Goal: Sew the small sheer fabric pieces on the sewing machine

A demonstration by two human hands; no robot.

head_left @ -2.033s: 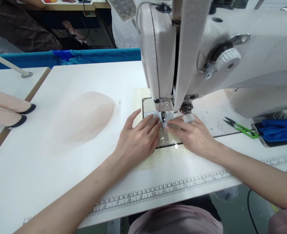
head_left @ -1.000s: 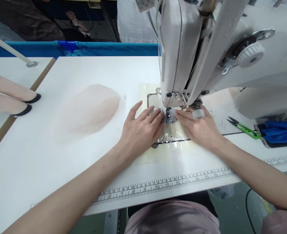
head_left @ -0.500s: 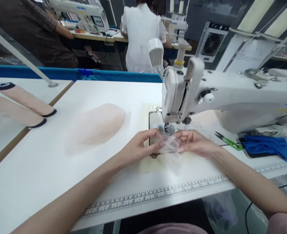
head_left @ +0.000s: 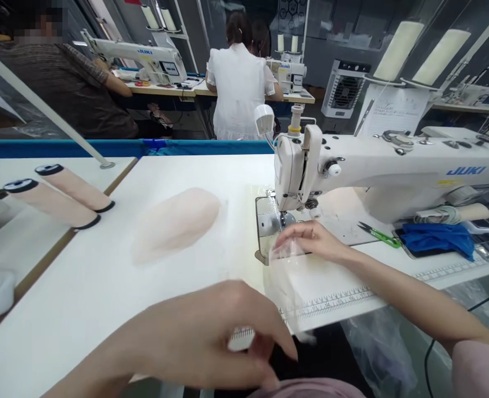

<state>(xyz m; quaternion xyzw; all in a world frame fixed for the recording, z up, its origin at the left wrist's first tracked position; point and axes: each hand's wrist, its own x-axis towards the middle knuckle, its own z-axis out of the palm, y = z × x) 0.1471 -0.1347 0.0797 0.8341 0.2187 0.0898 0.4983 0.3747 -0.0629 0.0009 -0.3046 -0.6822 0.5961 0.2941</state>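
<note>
Beside the needle of the white sewing machine (head_left: 298, 166), my right hand (head_left: 311, 239) pinches the upper end of a thin, see-through fabric (head_left: 288, 276). The fabric hangs down over the table's front edge. Nearer the camera, my left hand (head_left: 228, 331) is over the front edge, slightly blurred, its fingers curved and apart with nothing seen between them. It lies to the left of the fabric's lower end. A pale beige sheer piece (head_left: 182, 221) lies flat on the white table (head_left: 165, 287) to the left.
Two beige thread cones (head_left: 53, 204) lie at the left. Green-handled snips (head_left: 379, 235) and a blue cloth (head_left: 437, 239) are at the right. A ruler strip (head_left: 336, 301) runs along the front edge. Two people (head_left: 238, 88) (head_left: 62, 88) sit beyond the table.
My left hand has let go of the sheer fabric and moved down towards the camera. My right hand still holds it, and the fabric now hangs lower. The view has tilted upward.
</note>
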